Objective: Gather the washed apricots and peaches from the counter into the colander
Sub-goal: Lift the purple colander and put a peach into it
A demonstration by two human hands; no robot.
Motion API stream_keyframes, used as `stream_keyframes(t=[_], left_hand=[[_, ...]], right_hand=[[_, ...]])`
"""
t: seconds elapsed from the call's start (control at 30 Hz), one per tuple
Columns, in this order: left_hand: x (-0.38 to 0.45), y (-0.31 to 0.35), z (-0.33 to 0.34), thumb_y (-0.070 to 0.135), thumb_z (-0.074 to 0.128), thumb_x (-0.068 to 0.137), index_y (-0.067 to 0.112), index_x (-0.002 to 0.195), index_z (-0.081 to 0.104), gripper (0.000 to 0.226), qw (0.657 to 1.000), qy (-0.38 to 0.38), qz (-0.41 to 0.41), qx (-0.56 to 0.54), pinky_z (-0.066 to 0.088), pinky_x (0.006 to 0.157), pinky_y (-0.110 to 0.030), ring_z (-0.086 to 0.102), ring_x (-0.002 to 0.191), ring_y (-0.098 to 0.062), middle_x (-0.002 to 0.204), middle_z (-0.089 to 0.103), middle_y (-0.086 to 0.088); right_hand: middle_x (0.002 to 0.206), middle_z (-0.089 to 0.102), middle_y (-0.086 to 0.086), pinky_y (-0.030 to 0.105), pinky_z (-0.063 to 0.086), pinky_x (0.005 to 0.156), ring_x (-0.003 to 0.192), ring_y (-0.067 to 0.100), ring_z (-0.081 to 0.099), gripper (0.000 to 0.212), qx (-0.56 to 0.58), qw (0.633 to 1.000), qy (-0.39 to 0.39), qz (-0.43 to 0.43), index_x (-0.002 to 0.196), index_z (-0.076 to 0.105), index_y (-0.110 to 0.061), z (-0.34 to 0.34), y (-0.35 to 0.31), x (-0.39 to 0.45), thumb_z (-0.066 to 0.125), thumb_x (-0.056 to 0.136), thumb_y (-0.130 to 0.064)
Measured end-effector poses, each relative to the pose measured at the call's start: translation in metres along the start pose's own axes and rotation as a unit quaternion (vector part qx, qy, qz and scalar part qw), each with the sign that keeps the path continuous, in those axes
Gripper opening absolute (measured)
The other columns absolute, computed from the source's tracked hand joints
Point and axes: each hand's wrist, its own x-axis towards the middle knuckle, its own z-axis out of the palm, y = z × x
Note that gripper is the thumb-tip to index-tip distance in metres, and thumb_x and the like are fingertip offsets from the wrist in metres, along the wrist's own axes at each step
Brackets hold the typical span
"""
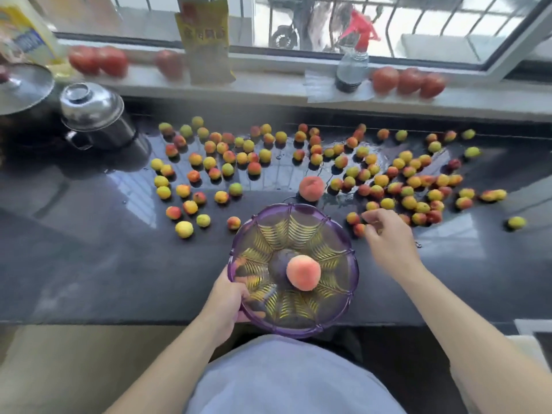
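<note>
Your left hand [227, 297] gripped the colander [343, 297] rim near you; one peach [303, 271] lay inside. Your right hand [388, 234], fingers curled, reached the nearest apricots [353, 218]; whether it grasped any, I couldn't tell. They looked wet, small, soft: pinch gently around the middle

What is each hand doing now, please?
Left hand: grips the colander rim.
Right hand: fingers curled at the apricots; grip cannot be told.

Bare counter [89, 258] front-left, apricots [412, 186] crowded mid & right, pot [98, 121] blocks back-left
</note>
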Motion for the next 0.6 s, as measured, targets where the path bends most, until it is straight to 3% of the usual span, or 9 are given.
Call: stream_keyframes(t=[0.27, 0.33, 0.4, 0.47, 0.6], left_hand=[[-0.001, -0.005, 0.012, -0.018, 0.035, 0.093, 0.033, 0.137, 0.057, 0.071, 1.000, 0.001, -0.008, -0.024, 0.064, 0.069, -0.055, 0.070, 0.109, -0.043, 0.128, 0.070, -0.014], [-0.001, -0.005, 0.012, -0.017, 0.036, 0.094, 0.034, 0.133, 0.058, 0.068, 1.000, -0.007, -0.007, -0.029, 0.064, 0.070, -0.053, 0.071, 0.109, -0.042, 0.126, 0.071, -0.013], [-0.002, -0.004, 0.012, -0.015, 0.038, 0.095, 0.035, 0.132, 0.059, 0.066, 0.999, -0.012, -0.009, -0.029, 0.065, 0.073, -0.056, 0.071, 0.109, -0.039, 0.124, 0.073, -0.011], [-0.003, -0.003, 0.012, -0.011, 0.040, 0.098, 0.037, 0.128, 0.061, 0.060, 1.000, -0.018, -0.013, -0.019, 0.065, 0.079, -0.058, 0.071, 0.109, -0.037, 0.121, 0.075, -0.009], [-0.007, 0.002, 0.010, -0.006, 0.042, 0.099, 0.036, 0.114, 0.066, 0.050, 0.999, -0.033, -0.037, 0.017, 0.064, 0.080, -0.055, 0.071, 0.094, -0.028, 0.094, 0.078, -0.001]], right_hand=[[0.110, 0.057, 0.000, 0.029, 0.044, 0.089, 0.104, 0.020, 0.057, 0.024, -0.020, 0.993, -0.059, -0.103, 0.116, 0.067, -0.011, 0.034, -0.037, 0.030, 0.056, 0.095, -0.009], [0.126, 0.054, 0.008, 0.037, 0.043, 0.099, 0.118, 0.028, 0.051, 0.032, -0.065, 0.988, -0.081, -0.116, 0.127, 0.061, -0.011, 0.044, -0.047, 0.058, 0.055, 0.096, -0.014], [0.150, 0.038, 0.014, 0.047, 0.034, 0.113, 0.138, 0.037, 0.036, 0.052, -0.118, 0.980, -0.125, -0.096, 0.147, 0.045, -0.019, 0.057, -0.060, 0.086, 0.055, 0.096, -0.023], [0.162, 0.022, 0.014, 0.053, 0.026, 0.119, 0.146, 0.041, 0.023, 0.062, -0.159, 0.969, -0.172, -0.082, 0.156, 0.031, -0.027, 0.072, -0.067, 0.105, 0.053, 0.098, -0.032], [0.155, 0.033, 0.017, 0.044, 0.037, 0.110, 0.137, 0.039, 0.040, 0.068, -0.181, 0.951, -0.240, -0.067, 0.156, 0.032, -0.023, 0.089, -0.071, 0.131, 0.060, 0.096, -0.037]])
